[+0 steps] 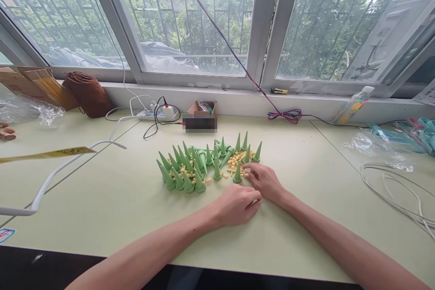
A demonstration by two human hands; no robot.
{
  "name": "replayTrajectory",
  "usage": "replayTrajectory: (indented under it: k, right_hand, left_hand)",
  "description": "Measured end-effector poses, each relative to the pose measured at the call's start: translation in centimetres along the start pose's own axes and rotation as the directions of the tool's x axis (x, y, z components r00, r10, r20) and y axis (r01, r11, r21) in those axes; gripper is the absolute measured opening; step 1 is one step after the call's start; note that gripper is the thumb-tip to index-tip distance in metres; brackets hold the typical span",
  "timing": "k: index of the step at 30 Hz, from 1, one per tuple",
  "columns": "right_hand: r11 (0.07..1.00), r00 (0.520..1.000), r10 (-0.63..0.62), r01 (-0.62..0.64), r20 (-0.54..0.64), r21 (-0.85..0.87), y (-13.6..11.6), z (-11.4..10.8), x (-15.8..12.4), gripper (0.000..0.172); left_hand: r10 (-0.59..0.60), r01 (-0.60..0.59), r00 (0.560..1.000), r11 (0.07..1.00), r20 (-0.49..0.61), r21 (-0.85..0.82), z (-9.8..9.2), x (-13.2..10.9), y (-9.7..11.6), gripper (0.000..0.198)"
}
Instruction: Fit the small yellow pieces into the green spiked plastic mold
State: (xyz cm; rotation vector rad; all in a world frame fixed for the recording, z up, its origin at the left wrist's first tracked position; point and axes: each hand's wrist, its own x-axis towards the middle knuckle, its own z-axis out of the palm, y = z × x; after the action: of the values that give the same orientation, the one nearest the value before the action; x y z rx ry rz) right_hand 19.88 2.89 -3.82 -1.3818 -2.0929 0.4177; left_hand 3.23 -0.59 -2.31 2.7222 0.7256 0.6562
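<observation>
Green cone-shaped spikes [188, 182] with wide collars stand in a cluster on the table, and a few lie on their sides at the back. Small yellow tubes [234, 159] are heaped among them, mostly at the right. My right hand [265, 180] reaches into the right edge of this heap, fingers curled, fingertips at the tubes beside a standing green spike [237, 175]. Whatever is between those fingertips is too small to make out. Nearer to me, my left hand [238, 204] hovers over the table with fingers bent together; its grip is hidden from view.
A small open cardboard box [204, 108] and a power strip [158, 114] stand by the window. At the left, a white cable [50, 181] crosses the table. Coiled grey cable [390, 190], clear plastic wrap [370, 147] and a bottle [355, 105] are on the right.
</observation>
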Motion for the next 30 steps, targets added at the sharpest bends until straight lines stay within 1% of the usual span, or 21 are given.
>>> replayTrajectory:
  k: [9, 11, 13, 15, 17, 19, 21, 23, 25, 26, 30]
  right_hand:
    - [0.996, 0.998, 0.059, -0.058, -0.007, 0.068, 0.3, 0.2, 0.0, 0.016]
    - [0.996, 0.998, 0.060, -0.059, -0.003, 0.067, 0.4, 0.2, 0.0, 0.015]
    - [0.995, 0.998, 0.058, -0.058, -0.004, 0.076, 0.4, 0.3, 0.0, 0.015]
    - [0.993, 0.998, 0.060, -0.059, -0.009, 0.100, 0.4, 0.2, -0.1, 0.015]
    - [0.988, 0.998, 0.062, -0.058, -0.018, 0.140, 0.2, 0.1, -0.1, 0.015]
    - [0.982, 0.997, 0.066, -0.058, -0.036, 0.180, 0.0, -0.1, -0.2, 0.015]
    - [0.974, 0.995, 0.073, -0.058, -0.061, 0.219, -0.2, -0.3, -0.2, 0.015]
    - [0.965, 0.994, 0.078, -0.055, -0.081, 0.255, -0.4, -0.5, -0.3, 0.015]
    - [0.956, 0.993, 0.079, -0.050, -0.091, 0.289, -0.5, -0.6, -0.4, 0.016]
    - [0.952, 0.992, 0.080, -0.049, -0.092, 0.302, -0.5, -0.7, -0.4, 0.017]
    - [0.940, 0.991, 0.084, -0.043, -0.109, 0.338, -0.6, -0.8, -0.4, 0.020]
  left_hand:
    - [0.019, -0.019, 1.000, 1.000, -0.021, 0.016, 0.1, 0.0, 0.0, 0.022]
    - [0.020, -0.020, 0.998, 1.000, -0.054, 0.009, 0.2, 0.0, -0.1, 0.022]
    - [0.000, -0.002, 0.992, 1.000, -0.130, -0.013, 0.2, 0.0, -0.1, 0.023]
    - [-0.032, 0.020, 0.973, 0.998, -0.229, -0.052, 0.2, 0.1, -0.2, 0.022]
    - [-0.047, 0.023, 0.942, 0.997, -0.331, -0.076, 0.1, 0.2, -0.3, 0.019]
    - [-0.039, 0.007, 0.903, 0.997, -0.429, -0.077, -0.1, 0.2, -0.3, 0.014]
    - [-0.036, 0.000, 0.853, 0.998, -0.521, -0.068, -0.3, 0.3, -0.3, 0.009]
    - [-0.056, 0.019, 0.807, 0.997, -0.587, -0.068, -0.5, 0.4, -0.2, 0.015]
    - [-0.090, 0.058, 0.782, 0.996, -0.616, -0.071, -0.8, 0.5, -0.1, 0.021]
    - [-0.110, 0.081, 0.780, 0.994, -0.616, -0.076, -0.9, 0.5, 0.0, 0.023]
    - [-0.226, 0.191, 0.792, 0.974, -0.567, -0.121, -1.1, 0.5, 0.0, 0.027]
